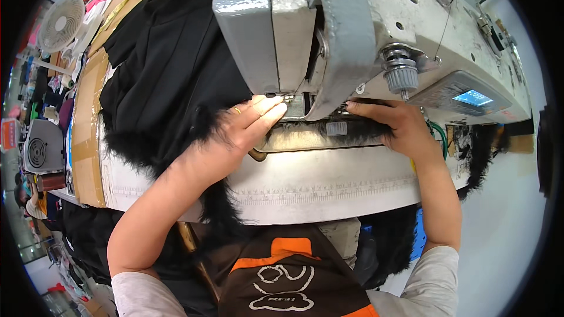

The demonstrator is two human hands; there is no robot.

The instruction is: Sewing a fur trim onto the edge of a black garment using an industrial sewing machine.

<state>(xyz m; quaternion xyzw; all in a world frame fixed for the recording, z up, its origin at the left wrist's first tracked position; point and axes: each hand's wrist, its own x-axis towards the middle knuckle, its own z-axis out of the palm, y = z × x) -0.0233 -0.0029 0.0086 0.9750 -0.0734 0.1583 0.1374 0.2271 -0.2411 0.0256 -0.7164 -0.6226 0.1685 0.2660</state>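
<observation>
A black garment (170,53) with a fluffy black fur trim (367,129) lies over the sewing machine bed and hangs toward my lap. My left hand (249,124), wearing a ring, is closed on the cloth just left of the presser foot, fingertips close together. On the other side, my right hand (405,128) grips the fur strip, its index finger stretched toward the needle area. The grey and white sewing machine (294,29) stands over the work. Its head and guard hide the needle and part of the seam.
A ruler scale runs along the white table (329,185). The machine's control panel (473,97) is lit at the right. More fur (479,158) hangs past the table's right side. Brown cardboard (88,135) borders the left end, with fans (60,22) beyond. A brown and orange apron (288,270) covers my lap.
</observation>
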